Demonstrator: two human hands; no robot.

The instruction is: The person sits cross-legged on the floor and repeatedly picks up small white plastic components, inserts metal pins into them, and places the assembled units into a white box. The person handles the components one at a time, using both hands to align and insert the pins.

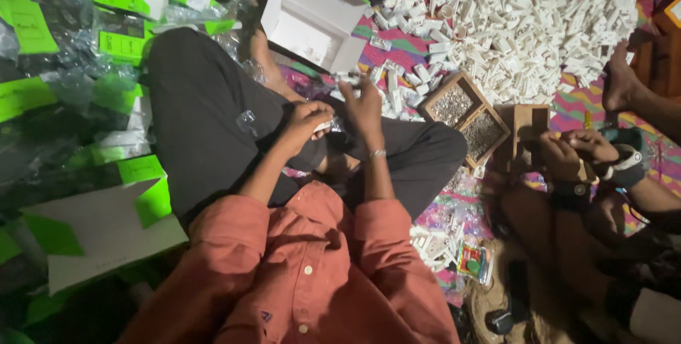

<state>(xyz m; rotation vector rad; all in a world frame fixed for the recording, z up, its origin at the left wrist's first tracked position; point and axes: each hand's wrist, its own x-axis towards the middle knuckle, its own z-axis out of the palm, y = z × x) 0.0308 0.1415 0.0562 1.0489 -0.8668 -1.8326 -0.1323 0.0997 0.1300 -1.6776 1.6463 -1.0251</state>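
I sit cross-legged in a rust shirt and black trousers. My left hand [303, 121] is closed around a small white plastic part in a clear bag [330, 125], held over my lap. My right hand [364, 107] is right beside it, fingers stretched away from me and thumb side against the bag. A metal bracelet [377, 153] is on that wrist. Whether the right thumb grips the bag is not clear.
An open white carton [312, 18] lies ahead, next to a big heap of white plastic parts [539, 18]. A wooden two-compartment tray of small metal pieces [464, 117] sits at my right knee. Green-and-black packets [120, 3] and clear bags lie to the left. A co-worker's hands [571, 151] work on the right.
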